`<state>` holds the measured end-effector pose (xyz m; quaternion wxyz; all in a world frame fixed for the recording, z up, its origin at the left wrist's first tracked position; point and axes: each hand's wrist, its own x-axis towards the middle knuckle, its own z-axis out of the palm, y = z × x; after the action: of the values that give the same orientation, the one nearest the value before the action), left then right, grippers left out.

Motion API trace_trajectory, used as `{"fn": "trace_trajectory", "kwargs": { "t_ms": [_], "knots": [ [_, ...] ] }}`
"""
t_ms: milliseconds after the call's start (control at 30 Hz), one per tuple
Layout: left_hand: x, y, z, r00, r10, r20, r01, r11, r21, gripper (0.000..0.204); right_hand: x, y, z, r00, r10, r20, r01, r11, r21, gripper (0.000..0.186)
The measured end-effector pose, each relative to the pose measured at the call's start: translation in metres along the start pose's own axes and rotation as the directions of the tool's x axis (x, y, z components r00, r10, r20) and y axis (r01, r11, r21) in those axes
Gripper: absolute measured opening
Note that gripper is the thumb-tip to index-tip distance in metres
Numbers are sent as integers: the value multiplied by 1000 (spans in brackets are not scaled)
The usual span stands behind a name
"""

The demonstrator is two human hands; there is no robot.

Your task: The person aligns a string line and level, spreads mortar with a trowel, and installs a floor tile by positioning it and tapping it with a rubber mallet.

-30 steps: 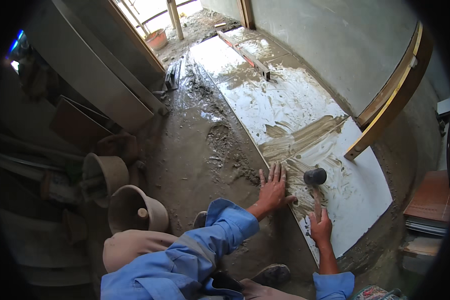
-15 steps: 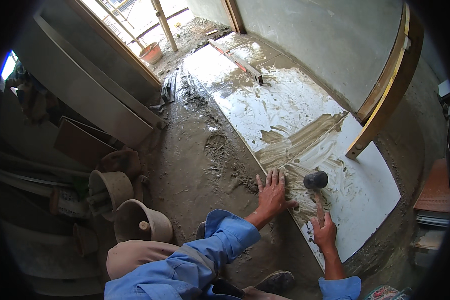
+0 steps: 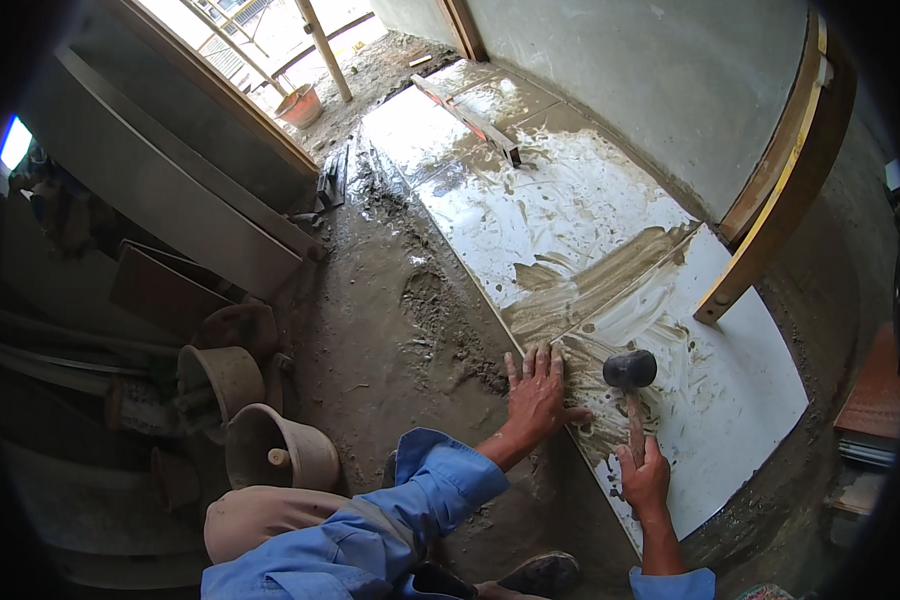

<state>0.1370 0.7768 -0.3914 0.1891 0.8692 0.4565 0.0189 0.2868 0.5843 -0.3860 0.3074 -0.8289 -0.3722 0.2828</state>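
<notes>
My right hand [image 3: 646, 480] is closed round the wooden handle of a rubber mallet [image 3: 630, 370], whose black head is over the nearest white floor tile [image 3: 725, 400]. Whether the head touches the tile, I cannot tell. At that tile's left edge my left hand [image 3: 538, 395] lies with fingers spread, holding nothing, its thumb reaching onto the tile. Grey-brown mortar smears cover the tile and its joint with the white tile [image 3: 560, 215] beyond. A long yellow-edged level [image 3: 740, 280] leans from the nearest tile up against the wall.
A red-and-silver level [image 3: 470, 118] lies on the farther tiles. Wet mortar [image 3: 370, 340] covers the floor on the left. Two buckets [image 3: 310, 455] [image 3: 232, 375] stand beside my knee, with boards [image 3: 170, 200] behind. An orange bucket [image 3: 298, 105] is by the doorway; stacked tiles [image 3: 875, 390] sit at right.
The view has shifted slightly. The mallet stays over the same part of the tile, and my left hand keeps its place at the edge.
</notes>
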Motion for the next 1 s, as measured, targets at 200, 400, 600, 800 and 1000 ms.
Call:
{"fn": "trace_trajectory", "kwargs": {
  "t_ms": [200, 400, 600, 800, 1000],
  "knots": [
    [2, 0, -1, 1000, 0, 23, -1, 1000, 22, 123, 1, -4, -2, 1000, 19, 15, -19, 1000, 21, 36],
    [2, 1, -4, 999, 4, 38, -4, 1000, -4, 123, 2, -5, -4, 1000, 22, 19, -22, 999, 25, 36],
    [22, -19, -23, 997, -35, -66, 18, 971, -239, 99, 2, -4, -2, 1000, 16, 15, -17, 997, 71, 37],
    [52, -74, -27, 895, -361, -262, 251, 894, -372, 83, 3, 0, -1, 998, 53, 32, -54, 998, 29, 37],
    [62, -85, -23, 892, -404, -204, 232, 794, -562, 81, 4, -2, -2, 998, 57, 26, -58, 998, 37, 36]
  ]
}}
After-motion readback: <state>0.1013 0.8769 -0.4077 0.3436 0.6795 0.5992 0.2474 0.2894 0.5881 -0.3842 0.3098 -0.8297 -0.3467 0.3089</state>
